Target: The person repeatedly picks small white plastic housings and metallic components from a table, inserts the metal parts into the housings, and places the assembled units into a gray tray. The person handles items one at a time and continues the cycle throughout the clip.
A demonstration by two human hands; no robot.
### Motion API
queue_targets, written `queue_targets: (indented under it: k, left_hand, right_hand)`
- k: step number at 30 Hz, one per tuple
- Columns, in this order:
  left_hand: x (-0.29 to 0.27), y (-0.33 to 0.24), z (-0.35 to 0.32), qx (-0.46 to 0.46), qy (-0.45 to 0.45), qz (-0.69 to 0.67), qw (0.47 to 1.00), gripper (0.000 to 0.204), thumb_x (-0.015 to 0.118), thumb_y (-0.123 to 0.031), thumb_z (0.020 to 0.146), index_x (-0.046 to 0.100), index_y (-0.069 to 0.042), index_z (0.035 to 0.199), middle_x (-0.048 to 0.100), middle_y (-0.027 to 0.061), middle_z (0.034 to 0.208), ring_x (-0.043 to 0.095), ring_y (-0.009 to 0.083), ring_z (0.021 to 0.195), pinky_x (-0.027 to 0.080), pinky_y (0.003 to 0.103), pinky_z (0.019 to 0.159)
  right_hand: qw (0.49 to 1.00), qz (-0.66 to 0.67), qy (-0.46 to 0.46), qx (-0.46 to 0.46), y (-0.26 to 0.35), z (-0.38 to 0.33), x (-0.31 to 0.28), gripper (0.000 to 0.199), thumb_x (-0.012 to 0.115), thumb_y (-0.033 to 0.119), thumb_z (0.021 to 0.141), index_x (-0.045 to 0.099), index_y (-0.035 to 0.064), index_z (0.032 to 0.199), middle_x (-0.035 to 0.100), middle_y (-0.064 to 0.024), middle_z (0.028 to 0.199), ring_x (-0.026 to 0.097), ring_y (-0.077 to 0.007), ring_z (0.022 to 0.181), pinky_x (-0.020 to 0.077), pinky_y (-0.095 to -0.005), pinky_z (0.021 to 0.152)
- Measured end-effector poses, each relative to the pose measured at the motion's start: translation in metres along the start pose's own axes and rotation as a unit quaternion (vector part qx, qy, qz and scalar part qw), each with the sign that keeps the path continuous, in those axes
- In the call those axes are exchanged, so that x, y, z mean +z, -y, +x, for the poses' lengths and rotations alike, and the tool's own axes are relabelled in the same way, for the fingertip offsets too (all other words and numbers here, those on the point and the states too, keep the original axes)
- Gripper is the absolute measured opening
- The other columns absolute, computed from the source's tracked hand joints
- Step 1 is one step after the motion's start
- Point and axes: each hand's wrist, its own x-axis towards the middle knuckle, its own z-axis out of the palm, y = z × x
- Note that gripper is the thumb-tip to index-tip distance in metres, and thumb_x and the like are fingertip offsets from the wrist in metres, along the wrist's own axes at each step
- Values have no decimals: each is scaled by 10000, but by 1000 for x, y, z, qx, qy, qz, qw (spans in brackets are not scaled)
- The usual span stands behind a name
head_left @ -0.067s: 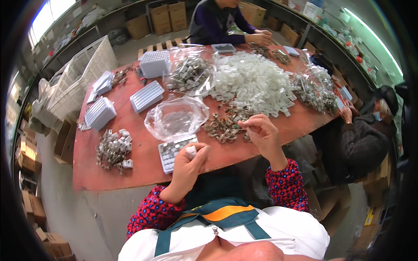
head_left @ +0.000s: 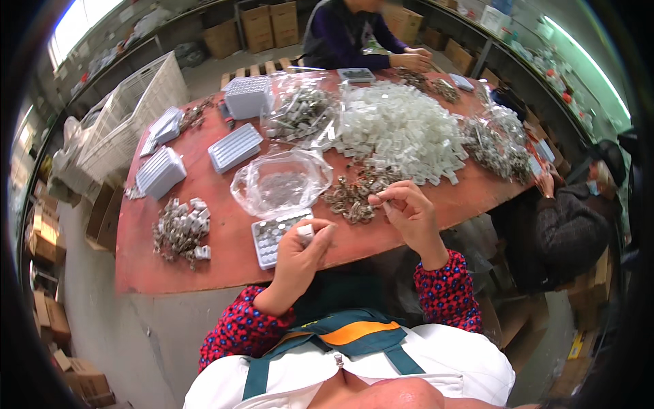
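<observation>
Between the thumb and fingers of my left hand point(head_left: 294, 260) is a small white plastic piece point(head_left: 306, 233). That hand is over the near side of a grey tray point(head_left: 264, 253) holding rows of small round silvery parts. My right hand point(head_left: 414, 215) is raised to the right with its fingertips pinched; whatever they hold is too small to make out. Just left of it, and beyond it, lies a heap of small metal fittings point(head_left: 353, 199). Behind the tray, a clear plastic bag point(head_left: 244, 187) lies opened out with small flat pieces inside.
A big pile of translucent white pieces point(head_left: 402, 129) covers the table's middle. Stacked grey trays point(head_left: 161, 174) and a pile of metal-and-white parts point(head_left: 182, 232) lie to the left. Across the table a person point(head_left: 340, 34) works; another person point(head_left: 572, 211) sits at the right.
The whole view has shifted slightly. My right fingertips have drawn a little lower and toward my left hand, which still grips the white piece.
</observation>
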Motion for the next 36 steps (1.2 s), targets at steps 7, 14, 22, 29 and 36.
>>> queue_targets:
  k: [7, 14, 22, 29, 36]
  left_hand:
    - [0, -2, 11, 17, -2, 36, 999, 237, 643, -219, 1011, 645, -22, 1142, 642, -21, 837, 455, 1, 585, 355, 170, 506]
    - [-11, -9, -3, -29, 36, -3, 999, 304, 634, -191, 1015, 660, -3, 1252, 657, -37, 834, 454, -3, 620, 362, 167, 539]
    - [-13, -9, -18, 43, 14, 62, 997, 298, 629, -128, 1012, 655, 43, 1255, 693, -5, 1020, 599, 34, 869, 496, 176, 729]
    - [-22, -11, -21, -35, 46, 19, 998, 283, 641, -99, 1000, 654, 52, 1239, 716, 60, 1082, 652, 79, 961, 541, 218, 853]
    - [-23, 4, -19, 40, 24, 9, 999, 228, 652, -90, 990, 666, 43, 1175, 724, 65, 1064, 667, 94, 963, 558, 222, 820]
  right_hand:
    - [979, -173, 91, -63, 16, 2, 46, 339, 645, -99, 887, 672, -6, 1212, 580, -87, 1069, 678, -165, 908, 572, -252, 742]
    - [966, -217, 102, -100, 19, -2, 60, 392, 740, -66, 807, 697, 50, 1179, 663, -95, 1102, 673, -227, 940, 574, -329, 775]
    - [965, -178, 162, -106, 19, 4, 54, 237, 763, -50, 788, 748, 17, 1015, 656, -98, 1062, 686, -211, 944, 584, -309, 792]
    - [921, -285, 186, -191, 32, 5, 57, 235, 761, -23, 803, 742, 24, 1032, 670, -96, 1046, 693, -227, 926, 585, -308, 784]
    - [946, -240, 183, -118, 34, 5, 60, 241, 784, 11, 800, 732, 22, 1036, 687, -93, 1005, 702, -219, 893, 586, -303, 751]
